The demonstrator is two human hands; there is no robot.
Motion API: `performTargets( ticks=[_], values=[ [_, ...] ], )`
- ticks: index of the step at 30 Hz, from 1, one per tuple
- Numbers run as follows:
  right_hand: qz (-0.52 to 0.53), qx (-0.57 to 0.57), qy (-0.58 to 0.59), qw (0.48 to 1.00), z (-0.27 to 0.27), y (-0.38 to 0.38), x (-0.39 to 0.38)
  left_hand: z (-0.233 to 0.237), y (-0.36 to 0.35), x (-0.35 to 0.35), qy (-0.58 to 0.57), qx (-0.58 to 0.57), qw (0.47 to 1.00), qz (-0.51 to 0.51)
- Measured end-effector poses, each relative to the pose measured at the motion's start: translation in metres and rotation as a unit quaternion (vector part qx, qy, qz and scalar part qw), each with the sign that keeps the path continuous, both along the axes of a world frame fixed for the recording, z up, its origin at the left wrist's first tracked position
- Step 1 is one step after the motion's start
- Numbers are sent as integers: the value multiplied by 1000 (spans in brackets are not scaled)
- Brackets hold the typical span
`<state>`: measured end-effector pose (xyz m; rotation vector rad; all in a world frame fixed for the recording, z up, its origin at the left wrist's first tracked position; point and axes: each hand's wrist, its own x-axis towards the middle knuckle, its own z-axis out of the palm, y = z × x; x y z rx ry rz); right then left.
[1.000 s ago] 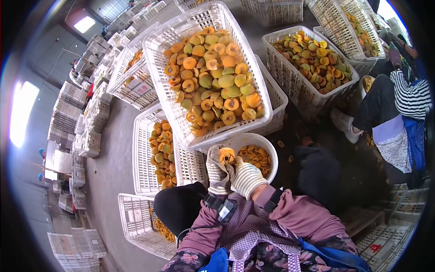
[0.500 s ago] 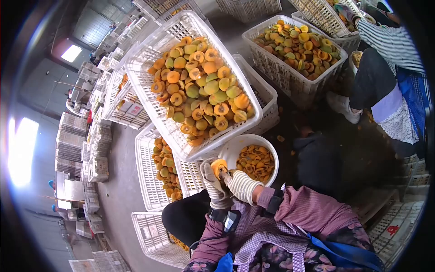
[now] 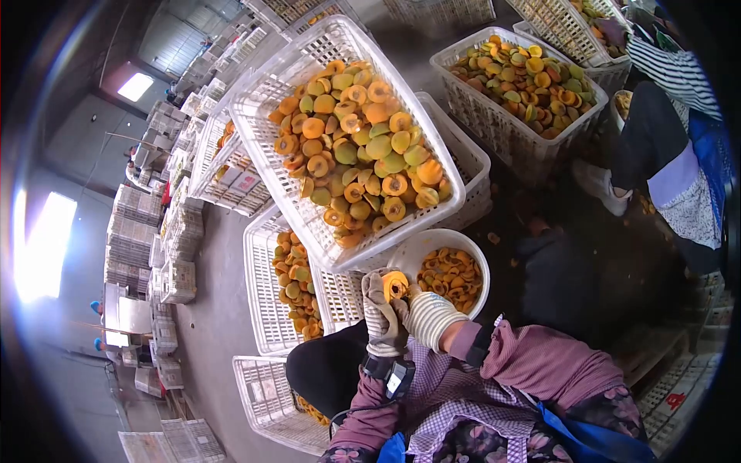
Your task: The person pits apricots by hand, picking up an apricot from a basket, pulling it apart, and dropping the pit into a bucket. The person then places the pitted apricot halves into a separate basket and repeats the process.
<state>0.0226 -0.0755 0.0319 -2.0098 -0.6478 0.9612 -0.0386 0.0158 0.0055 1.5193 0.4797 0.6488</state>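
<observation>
My left hand [image 3: 384,318], in a grey-and-white knit glove, is closed around a yellow peach half [image 3: 396,285], its hollowed cut side facing up. My right hand [image 3: 434,315], in a striped glove, presses against the near right edge of that peach half with its fingers closed. Whatever those right fingers hold is hidden. Just beyond both hands stands a white bucket [image 3: 414,248] with many orange fruit pieces [image 3: 450,279] in it. A large white crate [image 3: 450,202] of peach halves [image 3: 359,158] is tilted above the hands.
Below the tilted crate, another white crate [image 3: 258,293] holds more peach halves. A filled crate [image 3: 494,127] stands at the upper right, near a seated person's leg [image 3: 648,139]. At lower left is a crate [image 3: 262,393] with orange pieces. Stacked crates [image 3: 135,231] line the left.
The whole view has shifted slightly, so the crates and bucket sit further right. Both hands stay together at the peach half, which is now turned with its hollow more toward me.
</observation>
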Motion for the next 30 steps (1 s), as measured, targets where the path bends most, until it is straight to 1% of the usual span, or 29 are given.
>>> performTargets(
  ticks=[1,4,6,8,9,10,11,12,13,14,15,16,18,19,20,22,24,26,28,30],
  values=[
    [-25,52,17,998,-11,5,-2,9,-4,2,-8,-119,993,-2],
    [1,53,4,999,-20,9,1,-13,6,-1,0,-145,989,29],
    [6,45,0,999,-21,9,1,-30,6,-5,-25,-53,996,67],
    [11,36,-1,999,-19,9,0,-2,7,-2,-9,-109,994,-11],
    [8,66,-21,998,-18,7,0,9,4,1,9,-80,997,2],
    [4,94,-40,995,-18,6,0,2,10,0,27,-48,998,-7],
    [17,41,-52,998,-17,6,1,4,8,0,20,-83,996,-7],
    [20,5,-54,998,-34,14,-1,8,5,0,12,-117,993,-5],
    [13,29,-14,999,-37,14,-1,-13,15,-7,43,332,942,-5],
    [5,53,25,998,-39,14,-2,-36,17,-9,29,-46,998,12],
    [-22,70,32,997,-43,16,-9,-28,15,-6,2,-216,976,3],
    [-20,69,27,997,-43,14,-14,-20,13,-1,-31,-379,925,-8],
    [-104,94,19,990,-34,10,-20,-25,14,2,-57,-402,914,12],
    [-112,68,4,991,-23,8,-18,-31,14,2,-73,-425,902,31],
    [-110,67,2,992,-16,7,-15,-40,14,1,-76,-426,901,31],
    [-70,2,-23,997,-8,8,-9,-44,11,3,-66,-386,917,71],
    [-61,-2,-32,998,-8,8,-9,-47,11,3,-64,-387,917,73],
    [-53,-25,-40,997,-11,10,-11,-54,16,0,-22,-319,945,70],
    [-56,-10,-53,997,-22,11,-14,-46,13,0,-21,-334,939,78],
    [-59,6,-66,996,-23,10,-14,-37,12,-2,-13,-292,955,58]
  ],
)
